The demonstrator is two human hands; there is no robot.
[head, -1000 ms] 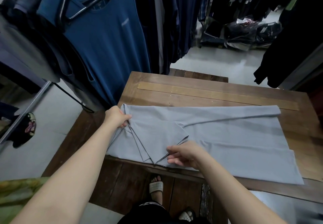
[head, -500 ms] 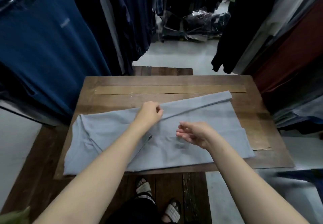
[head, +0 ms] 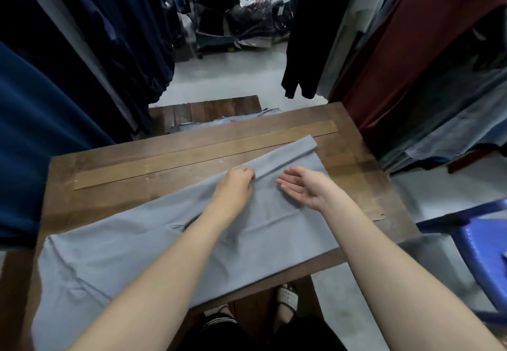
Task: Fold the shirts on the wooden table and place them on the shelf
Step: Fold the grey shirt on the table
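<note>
Lying lengthwise across the dark wooden tabletop (head: 109, 169), the grey-blue shirt (head: 274, 230) is a long, soft, matte sheet with shallow creases. Its far edge is turned over into a narrow flat band that runs toward the far right corner, and its near left end droops over the tabletop's edge, where a stitched seam shows.

The left hand (head: 236, 186) has its fingers curled and pinches the shirt at the start of that folded band. The right hand (head: 304, 186) sits just beside it over the cloth, fingers straight and palm turned up and inward, gripping nothing; whether its edge touches the fabric cannot be told.

Clear, crinkled plastic bags (head: 255, 21) lie on the pale floor in the far aisle, and they hold dark clothing that is too blurred to make out further.

A paler, smooth wooden strip (head: 192, 156) is set flat into the tabletop beyond the shirt. Dark blue hanging garments (head: 55, 120) crowd the left side, with a dark red one (head: 406, 49) on the right. A glossy blue plastic stool (head: 482, 257) stands at the right edge, and a ribbed pale sandal (head: 286, 298) shows below the tabletop.
</note>
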